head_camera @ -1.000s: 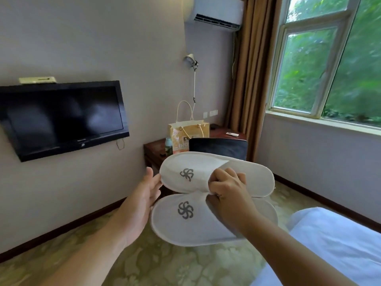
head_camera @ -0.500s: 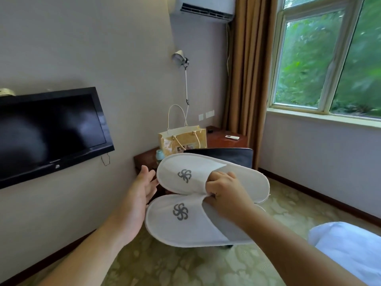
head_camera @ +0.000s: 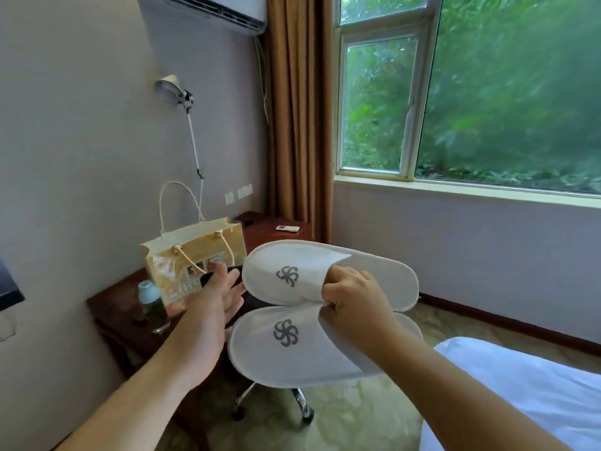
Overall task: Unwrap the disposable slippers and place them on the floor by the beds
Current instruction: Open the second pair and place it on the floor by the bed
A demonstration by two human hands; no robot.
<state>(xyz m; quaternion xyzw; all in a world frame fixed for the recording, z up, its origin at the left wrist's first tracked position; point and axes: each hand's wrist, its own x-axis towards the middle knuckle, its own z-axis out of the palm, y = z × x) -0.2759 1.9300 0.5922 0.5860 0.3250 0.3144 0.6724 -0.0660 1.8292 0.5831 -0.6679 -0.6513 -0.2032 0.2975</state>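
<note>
The right hand [head_camera: 354, 307] pinches both disposable slippers [head_camera: 286, 349] at their upper openings, in mid-air above the floor [head_camera: 357, 415]. The left hand [head_camera: 208, 310] is flat and empty. The slippers look light and floppy, best gripped by the uppers.

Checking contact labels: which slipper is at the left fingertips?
The upper slipper: the open left hand has its fingertips at its toe; the lower slipper sits beside the palm.

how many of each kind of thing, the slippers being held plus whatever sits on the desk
slippers: 2 (upper slipper, lower slipper)
paper gift bag: 1
bottle: 1
remote: 1
total: 5
</note>
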